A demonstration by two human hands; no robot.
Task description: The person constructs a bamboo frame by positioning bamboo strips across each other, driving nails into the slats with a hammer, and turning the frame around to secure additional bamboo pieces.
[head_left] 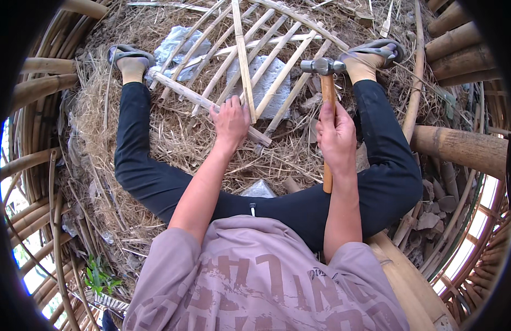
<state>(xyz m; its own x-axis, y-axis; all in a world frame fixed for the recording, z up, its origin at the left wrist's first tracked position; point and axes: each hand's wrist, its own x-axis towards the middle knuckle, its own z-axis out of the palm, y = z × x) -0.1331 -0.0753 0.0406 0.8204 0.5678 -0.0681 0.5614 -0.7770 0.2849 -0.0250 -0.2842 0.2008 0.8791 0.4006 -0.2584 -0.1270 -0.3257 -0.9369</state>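
A frame of split bamboo slats lies on the straw between my spread legs, its slats crossing in a lattice. My left hand grips its near rail, fingers curled over it beside the end of one long loose-looking slat. In my right hand is a hammer with a wooden handle, held upright, its metal head level with the frame's right side. The hammer head is apart from the slats. Whether a nail is under my left fingers is hidden.
Under the lattice are a flat grey slab and crumpled clear plastic. My sandalled feet flank it. Thick bamboo poles stand at the right, more poles at the left. Broken rubble and a wooden plank lie right of me.
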